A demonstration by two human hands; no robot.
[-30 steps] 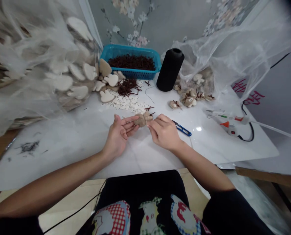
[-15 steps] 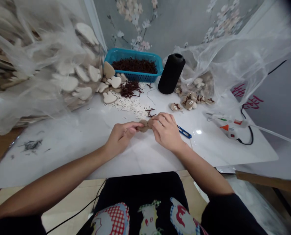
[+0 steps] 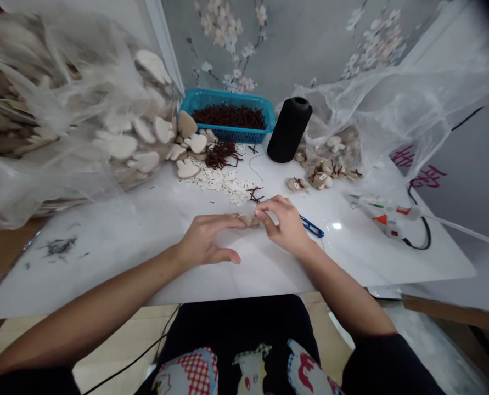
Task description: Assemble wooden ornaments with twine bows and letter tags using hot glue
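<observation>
Above the front middle of the table, a small beige felt piece (image 3: 248, 220) is held nearly edge-on; its full outline is hidden. My right hand (image 3: 283, 222) pinches its right end between thumb and fingertips. The fingers of my left hand (image 3: 205, 238) stretch out to touch its left end, with the thumb hanging well apart below. Just beyond lie dark brown bows (image 3: 255, 194) and a heap of small white tags (image 3: 223, 184). A blue cutter (image 3: 312, 227) lies beside my right hand, partly hidden by it.
Behind are a blue basket (image 3: 228, 134) of brown ties and a black thread cone (image 3: 289, 131). Bunny-shaped felt pieces (image 3: 187, 168) lie by a big plastic bag (image 3: 83, 126) at left. Finished bow-tied pieces (image 3: 320, 176) and a glue gun (image 3: 392, 227) are at right.
My left thumb has come off the felt piece and dropped away from the fingers. The piece has tipped from showing its face to nearly edge-on, with my right hand still pinching it.
</observation>
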